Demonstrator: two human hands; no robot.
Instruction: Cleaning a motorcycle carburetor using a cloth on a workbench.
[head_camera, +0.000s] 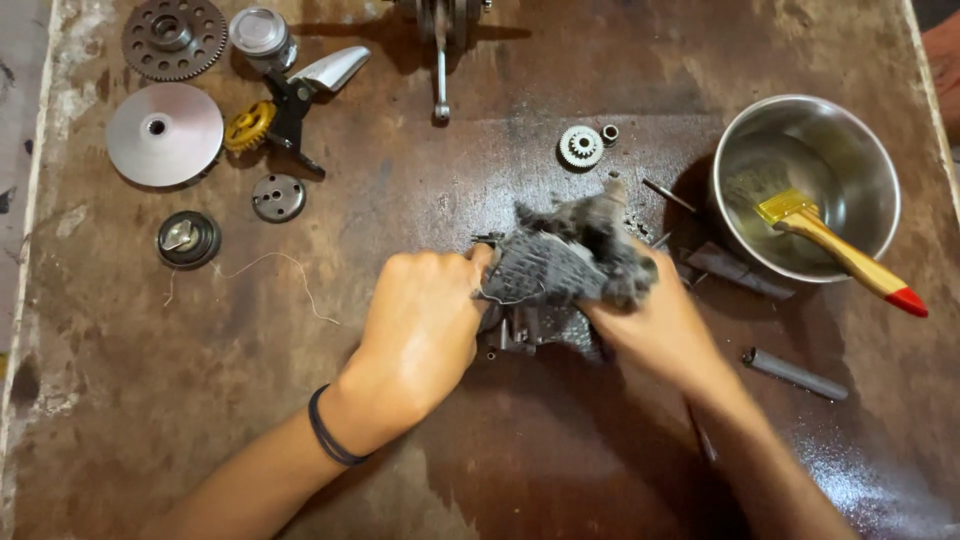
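While both hands press on it, a dark metal part sits in the middle of the tabletop, mostly hidden under a grey rag. The left hand holds the part's near side. The right hand is closed on the rag, rubbing. I think the wiping is only partway done, since the part looks dirty. Gears, a disc and small pieces lie apart at the far left. A brush rests in the bowl at the right.
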